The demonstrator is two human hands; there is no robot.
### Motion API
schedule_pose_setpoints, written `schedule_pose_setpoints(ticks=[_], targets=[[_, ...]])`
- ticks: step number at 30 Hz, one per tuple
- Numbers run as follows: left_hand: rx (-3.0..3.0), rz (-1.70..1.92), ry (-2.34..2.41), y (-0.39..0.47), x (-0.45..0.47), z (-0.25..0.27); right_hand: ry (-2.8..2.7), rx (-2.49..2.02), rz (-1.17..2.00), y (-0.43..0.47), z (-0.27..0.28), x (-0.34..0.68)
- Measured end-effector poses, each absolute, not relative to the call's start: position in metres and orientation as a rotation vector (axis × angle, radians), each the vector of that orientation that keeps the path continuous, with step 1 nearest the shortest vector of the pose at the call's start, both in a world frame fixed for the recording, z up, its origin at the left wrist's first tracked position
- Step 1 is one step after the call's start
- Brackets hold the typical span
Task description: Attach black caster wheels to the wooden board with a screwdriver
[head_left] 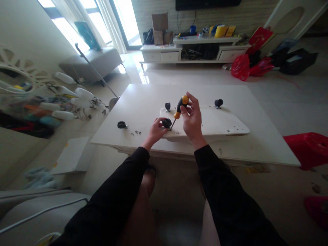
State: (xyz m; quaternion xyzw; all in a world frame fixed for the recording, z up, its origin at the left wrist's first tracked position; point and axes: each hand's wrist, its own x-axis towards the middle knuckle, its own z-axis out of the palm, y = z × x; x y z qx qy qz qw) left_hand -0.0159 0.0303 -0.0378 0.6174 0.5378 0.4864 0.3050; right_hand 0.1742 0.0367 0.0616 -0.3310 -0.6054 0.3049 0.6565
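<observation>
My right hand (192, 118) grips a yellow-and-black screwdriver (181, 106) by its handle. The shaft slants down to the base of a black caster wheel (167, 123) at the near left corner of a white board (205, 121). Closed around that caster are the fingers of my left hand (155, 131). Two more casters, a far left one (167, 106) and a far right one (218, 103), stand upright on the board. Small screws (176, 132) lie on the board near the screwdriver's tip. The board's near right corner shows only holes (235, 128).
The white table (143, 99) also bears a loose caster (122, 125) and several screws (136, 132) on the left. A red stool (306, 147) stands right of the table, and a white box (73, 155) is on the floor at left. A low cabinet (161, 56) lines the far wall.
</observation>
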Motion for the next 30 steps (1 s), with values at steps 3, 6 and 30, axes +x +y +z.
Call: schedule_pose_setpoints(ticks=[3,6,30], targets=[[1.626,1.295,1.415,0.030,-0.015,-0.037,-1.416,-0.775,0.710,0.039,0.064,0.171],[1.618,1.295,1.417,0.029,-0.014,-0.036,-1.452,-0.815,0.739,0.041,0.065,0.166],[1.618,1.296,1.461,0.029,-0.013,-0.041,-1.468,-0.844,0.599,0.044,0.071,0.154]])
